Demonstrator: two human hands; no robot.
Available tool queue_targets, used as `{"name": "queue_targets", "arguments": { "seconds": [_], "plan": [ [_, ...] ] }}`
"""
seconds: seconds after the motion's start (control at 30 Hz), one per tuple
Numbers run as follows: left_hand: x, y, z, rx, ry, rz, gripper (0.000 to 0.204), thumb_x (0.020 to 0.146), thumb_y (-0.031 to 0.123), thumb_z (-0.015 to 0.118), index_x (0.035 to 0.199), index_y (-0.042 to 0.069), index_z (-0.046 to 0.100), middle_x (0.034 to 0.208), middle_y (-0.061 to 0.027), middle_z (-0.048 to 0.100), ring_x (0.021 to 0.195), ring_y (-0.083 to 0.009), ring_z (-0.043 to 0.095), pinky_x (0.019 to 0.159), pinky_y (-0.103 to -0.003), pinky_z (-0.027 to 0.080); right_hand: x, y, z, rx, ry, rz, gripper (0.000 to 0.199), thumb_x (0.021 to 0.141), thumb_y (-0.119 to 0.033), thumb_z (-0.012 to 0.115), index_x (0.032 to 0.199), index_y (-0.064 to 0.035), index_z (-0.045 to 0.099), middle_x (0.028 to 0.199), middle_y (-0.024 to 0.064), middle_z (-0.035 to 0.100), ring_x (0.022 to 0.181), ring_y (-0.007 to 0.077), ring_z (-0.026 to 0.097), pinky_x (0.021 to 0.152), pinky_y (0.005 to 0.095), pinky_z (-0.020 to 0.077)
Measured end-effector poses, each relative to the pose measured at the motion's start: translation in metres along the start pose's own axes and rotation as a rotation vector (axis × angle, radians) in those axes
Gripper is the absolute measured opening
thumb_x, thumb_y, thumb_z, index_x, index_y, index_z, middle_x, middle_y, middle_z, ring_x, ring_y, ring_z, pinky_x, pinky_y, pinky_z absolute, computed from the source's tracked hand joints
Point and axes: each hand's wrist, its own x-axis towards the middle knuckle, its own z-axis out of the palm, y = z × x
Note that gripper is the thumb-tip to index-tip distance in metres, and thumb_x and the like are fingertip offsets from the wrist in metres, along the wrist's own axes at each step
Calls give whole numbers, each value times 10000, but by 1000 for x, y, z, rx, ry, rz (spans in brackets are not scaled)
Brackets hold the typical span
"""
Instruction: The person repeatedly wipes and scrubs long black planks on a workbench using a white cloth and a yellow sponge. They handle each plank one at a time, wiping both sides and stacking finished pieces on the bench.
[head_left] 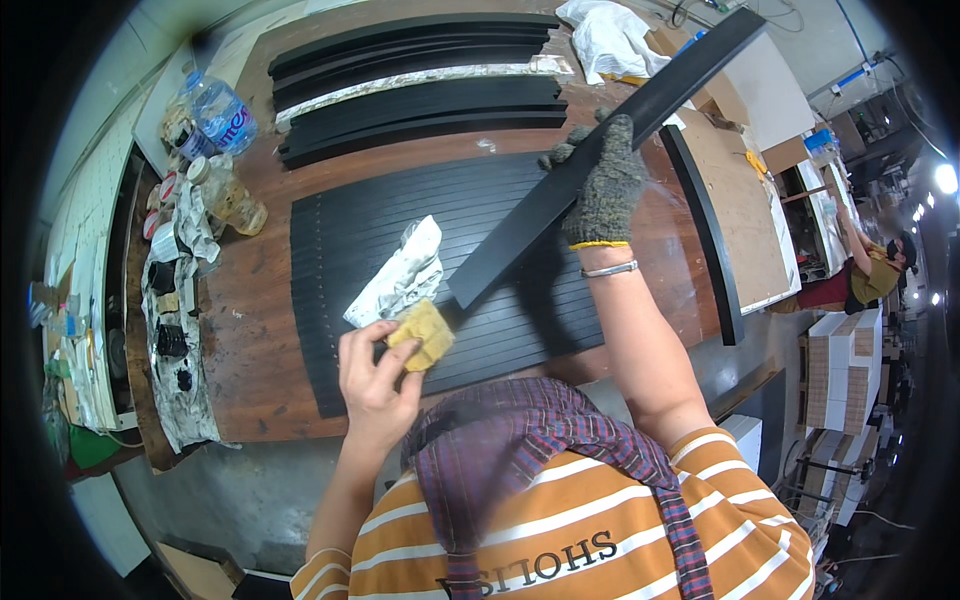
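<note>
Lane left of panel (365, 225); raised slat (545, 216) blocks diagonally.
Bare table (255, 335) between panel and jar (230, 198) passable. Right hand (605, 188) has the raised slat above panel; white rag (403, 272) just beyond left hand's (378, 375) yellow sponge (428, 335). Slat stacks (425, 115) obstruct far side, lone slat (708, 235) the right.

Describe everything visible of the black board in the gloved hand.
The black board is long, narrow and smooth-looking; its material is unclear. The gloved right hand grips it near mid-length, raised over black strips. It slants from upper right to lower left, its lower end near the yellow pad; contact there is unclear.
</note>
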Motion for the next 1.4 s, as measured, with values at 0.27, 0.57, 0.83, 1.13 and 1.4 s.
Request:
{"name": "queue_targets", "arguments": {
  "seconds": [0.27, 0.57, 0.83, 1.13, 1.4],
  "plan": [
    [27, 4, 34, -111, 4, 31, 410, 637, 22, 764, 1042, 77, 731, 1145, -143, 622, 1014, -346, 603, 858, -435, 513, -22, 24, 5, -67, -219, 15, 333, 1020, -310, 637, 1253, -81, 575, 779, 63, 633, 625, 199, 627, 583, 385, 552],
    [-77, -192, -113, 551, 427, -480, 452, 728, 0, 803, 1161, 30, 676, 1190, -141, 603, 1119, -321, 578, 1018, -428, 446, -7, 0, -11, -243, -120, -101, 382, 1039, -309, 592, 1324, -59, 555, 849, 98, 656, 661, 233, 653, 635, 405, 577],
    [-138, -279, -187, 1020, 326, -839, 430, 800, 160, 794, 1201, 42, 694, 1265, -195, 634, 1163, -399, 573, 1007, -494, 457, -14, 27, -9, -194, -109, 3, 362, 1026, -317, 616, 1279, -62, 575, 823, 72, 635, 656, 199, 635, 597, 356, 555],
    [7, -100, 45, 230, -332, -57, 697, 689, 242, 878, 1344, 213, 643, 1583, -113, 395, 1455, -339, 359, 1194, -587, 271, -24, 11, 9, -182, -20, -3, 282, 989, -278, 665, 1200, -98, 616, 750, 59, 603, 570, 199, 586, 541, 374, 518],
    [102, -33, 72, -203, 31, 33, 448, 763, 88, 703, 1198, -10, 655, 1368, -182, 610, 1277, -375, 559, 1106, -443, 431, -13, 1, -27, -362, 55, -196, 290, 1017, -311, 632, 1169, -64, 610, 802, 83, 637, 621, 192, 624, 579, 346, 540]
  ]
}}
